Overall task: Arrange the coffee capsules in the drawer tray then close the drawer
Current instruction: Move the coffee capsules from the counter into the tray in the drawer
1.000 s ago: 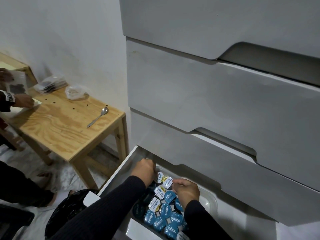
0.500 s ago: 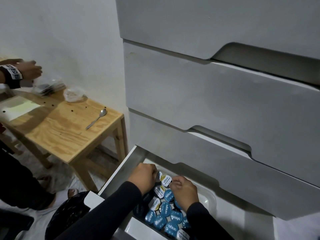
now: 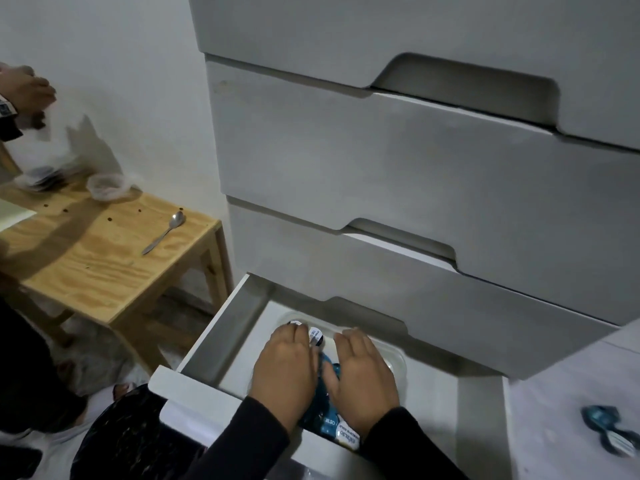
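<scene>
Evidently the arranging step was in hand: left hand (image 3: 284,372) and right hand (image 3: 363,374), each grip flat and holding nothing, were pressed on the coffee capsules (image 3: 327,424) beneath them in the clear tray (image 3: 394,356). Closing the open drawer (image 3: 194,393) would call for both hands to be withdrawn.

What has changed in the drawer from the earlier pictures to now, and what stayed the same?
Both hands opened out: the left hand and right hand, curled over single capsules before, now lie flat, palms down, over the coffee capsules, hiding most of them. Whether either holds one cannot be told. The drawer stays open, the tray in place, the spoon unmoved on the wooden table.
</scene>
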### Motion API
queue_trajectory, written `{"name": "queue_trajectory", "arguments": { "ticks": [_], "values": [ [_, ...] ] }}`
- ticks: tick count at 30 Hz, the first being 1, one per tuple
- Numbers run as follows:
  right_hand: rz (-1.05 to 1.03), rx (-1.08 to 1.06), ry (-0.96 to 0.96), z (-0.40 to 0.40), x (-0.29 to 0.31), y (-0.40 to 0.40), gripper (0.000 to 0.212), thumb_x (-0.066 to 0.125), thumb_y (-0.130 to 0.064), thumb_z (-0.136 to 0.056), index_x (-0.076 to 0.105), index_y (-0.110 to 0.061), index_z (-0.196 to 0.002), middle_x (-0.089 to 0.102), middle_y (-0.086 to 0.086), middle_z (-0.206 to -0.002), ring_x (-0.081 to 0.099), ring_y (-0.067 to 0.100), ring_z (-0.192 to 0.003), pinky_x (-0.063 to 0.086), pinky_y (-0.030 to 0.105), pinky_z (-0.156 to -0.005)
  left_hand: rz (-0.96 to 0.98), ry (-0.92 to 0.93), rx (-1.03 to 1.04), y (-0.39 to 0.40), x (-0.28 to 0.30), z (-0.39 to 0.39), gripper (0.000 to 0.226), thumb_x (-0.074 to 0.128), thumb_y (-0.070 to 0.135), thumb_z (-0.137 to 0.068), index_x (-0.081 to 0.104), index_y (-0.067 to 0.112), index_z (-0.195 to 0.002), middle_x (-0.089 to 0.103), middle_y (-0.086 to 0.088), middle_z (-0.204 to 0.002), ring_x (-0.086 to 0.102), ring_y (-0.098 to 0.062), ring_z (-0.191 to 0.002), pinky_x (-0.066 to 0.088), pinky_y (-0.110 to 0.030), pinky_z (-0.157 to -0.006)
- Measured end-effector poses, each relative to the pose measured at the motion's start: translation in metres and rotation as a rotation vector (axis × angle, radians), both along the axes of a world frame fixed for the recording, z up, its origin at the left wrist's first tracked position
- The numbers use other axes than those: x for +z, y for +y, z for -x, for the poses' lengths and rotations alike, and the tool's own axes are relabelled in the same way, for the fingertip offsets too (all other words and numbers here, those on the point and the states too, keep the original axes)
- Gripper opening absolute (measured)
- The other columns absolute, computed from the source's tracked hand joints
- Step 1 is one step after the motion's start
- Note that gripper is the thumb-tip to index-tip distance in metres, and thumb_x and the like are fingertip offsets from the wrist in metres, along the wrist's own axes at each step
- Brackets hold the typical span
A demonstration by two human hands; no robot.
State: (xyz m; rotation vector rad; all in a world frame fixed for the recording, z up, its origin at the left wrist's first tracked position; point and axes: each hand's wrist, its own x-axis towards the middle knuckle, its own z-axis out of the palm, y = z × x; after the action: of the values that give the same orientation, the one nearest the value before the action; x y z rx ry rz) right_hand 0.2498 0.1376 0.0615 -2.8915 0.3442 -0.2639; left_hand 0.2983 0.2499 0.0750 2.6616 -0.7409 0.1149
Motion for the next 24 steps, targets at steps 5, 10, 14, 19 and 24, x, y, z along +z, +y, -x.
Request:
{"name": "queue_trajectory", "arguments": {
  "ticks": [5, 10, 14, 19, 24],
  "values": [
    [0.035, -0.052, -0.006, 0.026, 0.008, -0.018, 0.046, 0.04, -0.043, -0.072, 0.068, -0.015, -0.095, 0.072, 0.002, -0.094, 0.068, 0.018, -0.092, 0.056, 0.028, -0.08, 0.043, 0.167, 0.02, -0.014, -0.001, 0.023, 0.039, 0.05, 0.025, -0.091, 0.05, 0.009, -0.127, 0.055, -0.01, -0.127, 0.052, -0.025, -0.117, 0.044, -0.034, -0.096],
    [-0.005, -0.09, -0.047, 0.059, 0.015, -0.051, 0.047, 0.042, -0.042, -0.078, 0.065, -0.011, -0.106, 0.07, 0.006, -0.104, 0.065, 0.022, -0.102, 0.055, 0.032, -0.086, -0.087, 0.014, -0.087, -0.037, 0.012, 0.054, 0.046, 0.087, 0.025, -0.056, 0.07, 0.009, -0.095, 0.071, -0.008, -0.092, 0.071, -0.021, -0.083, 0.058, -0.029, -0.066],
    [-0.045, -0.104, -0.138, 0.093, 0.021, -0.089, 0.042, 0.048, -0.035, -0.081, 0.066, -0.006, -0.105, 0.07, 0.012, -0.102, 0.065, 0.028, -0.101, 0.056, 0.036, -0.082, 0.009, 0.043, -0.142, -0.077, 0.007, 0.081, 0.041, 0.08, 0.021, -0.067, 0.067, 0.007, -0.103, 0.07, -0.01, -0.091, 0.07, -0.024, -0.082, 0.058, -0.031, -0.066],
    [0.002, -0.09, -0.369, 0.15, 0.02, -0.154, 0.032, 0.058, -0.023, -0.078, 0.066, -0.002, -0.101, 0.069, 0.014, -0.097, 0.065, 0.029, -0.094, 0.053, 0.031, -0.082, 0.092, 0.048, -0.222, -0.147, 0.013, 0.135, 0.031, 0.07, 0.029, -0.076, 0.068, 0.014, -0.103, 0.072, -0.003, -0.092, 0.07, -0.017, -0.081, 0.056, -0.024, -0.066],
    [0.059, -0.158, -0.401, 0.208, 0.007, -0.238, 0.028, 0.056, -0.023, -0.079, 0.066, -0.003, -0.096, 0.069, 0.013, -0.09, 0.065, 0.029, -0.086, 0.054, 0.031, -0.076, 0.167, 0.196, -0.257, -0.223, 0.011, 0.193, 0.039, 0.043, 0.038, -0.094, 0.051, 0.024, -0.129, 0.059, 0.003, -0.124, 0.056, -0.013, -0.112, 0.045, -0.022, -0.089]
  ]
}}
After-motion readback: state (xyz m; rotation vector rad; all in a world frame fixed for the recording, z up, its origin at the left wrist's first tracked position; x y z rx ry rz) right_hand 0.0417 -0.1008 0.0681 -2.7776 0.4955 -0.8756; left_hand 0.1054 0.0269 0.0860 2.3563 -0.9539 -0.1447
